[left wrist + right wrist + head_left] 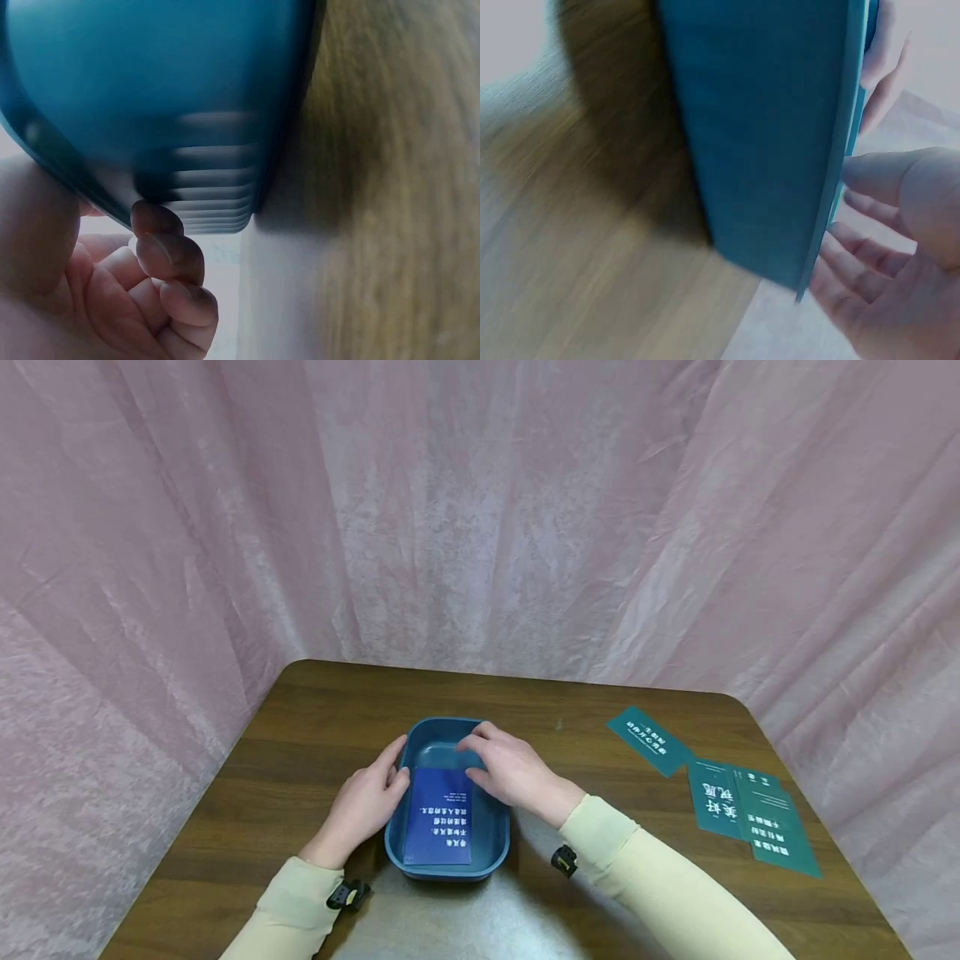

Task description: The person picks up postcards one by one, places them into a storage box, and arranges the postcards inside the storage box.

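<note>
A blue plastic box [497, 827] with a rounded rim stands on the wooden table. Inside it lies a dark blue card [438, 827] printed with white characters. My left hand [367, 802] grips the box's left rim, its thumb over the edge and its fingers outside. In the left wrist view, the curled fingers [171, 255] lie against the ribbed wall of the box. My right hand [517, 768] hovers over the far right part of the box, thumb and fingers spread. From the right wrist, its thumb [881, 176] shows at the rim; whether it touches is unclear.
Toward the table's right side lie several green cards with white print: one [649, 741] set at an angle farther back, others [780, 822] overlapping nearer the right edge. A pink curtain [480, 527] hangs behind the wooden table [330, 710] and at its sides.
</note>
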`<state>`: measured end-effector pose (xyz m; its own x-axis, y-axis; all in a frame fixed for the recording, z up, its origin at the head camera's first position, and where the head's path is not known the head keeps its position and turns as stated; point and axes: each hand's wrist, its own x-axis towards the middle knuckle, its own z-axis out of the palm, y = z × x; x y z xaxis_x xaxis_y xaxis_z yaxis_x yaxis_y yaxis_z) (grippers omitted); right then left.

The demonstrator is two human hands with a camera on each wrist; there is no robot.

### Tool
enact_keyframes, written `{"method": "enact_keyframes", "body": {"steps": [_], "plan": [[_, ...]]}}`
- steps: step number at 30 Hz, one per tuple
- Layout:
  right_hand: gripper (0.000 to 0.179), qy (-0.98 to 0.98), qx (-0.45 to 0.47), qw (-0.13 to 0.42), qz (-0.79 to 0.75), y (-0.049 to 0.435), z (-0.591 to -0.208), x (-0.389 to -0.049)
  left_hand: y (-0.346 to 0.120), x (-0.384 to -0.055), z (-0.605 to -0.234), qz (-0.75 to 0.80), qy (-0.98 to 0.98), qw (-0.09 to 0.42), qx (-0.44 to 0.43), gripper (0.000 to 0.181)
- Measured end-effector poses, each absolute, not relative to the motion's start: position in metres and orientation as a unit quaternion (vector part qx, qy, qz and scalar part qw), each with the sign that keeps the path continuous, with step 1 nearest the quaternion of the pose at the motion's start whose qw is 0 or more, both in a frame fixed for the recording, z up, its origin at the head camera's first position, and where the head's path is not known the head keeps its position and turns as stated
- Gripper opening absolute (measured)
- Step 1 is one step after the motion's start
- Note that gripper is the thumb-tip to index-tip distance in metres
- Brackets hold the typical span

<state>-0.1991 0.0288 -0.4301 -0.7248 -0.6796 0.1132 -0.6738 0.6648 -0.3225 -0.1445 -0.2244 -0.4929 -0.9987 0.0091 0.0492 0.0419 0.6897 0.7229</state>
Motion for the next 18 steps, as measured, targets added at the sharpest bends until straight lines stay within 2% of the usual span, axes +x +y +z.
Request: {"method": "enact_keyframes", "body": {"steps": [5,18], "plan": [[0.044,0.908,-0.379,-0.035,-0.174,0.051,-0.432,-0.205,-0.223,-0.147,-0.494,-0.389,-0.921,0.024,-0.012,0.062],[0.076,0.928,-0.334,-0.06,-0.151,0.111,-0.429,-0.211,-0.222,-0.15,-0.493,-0.392,-0.92,0.021,-0.012,0.062]]}}
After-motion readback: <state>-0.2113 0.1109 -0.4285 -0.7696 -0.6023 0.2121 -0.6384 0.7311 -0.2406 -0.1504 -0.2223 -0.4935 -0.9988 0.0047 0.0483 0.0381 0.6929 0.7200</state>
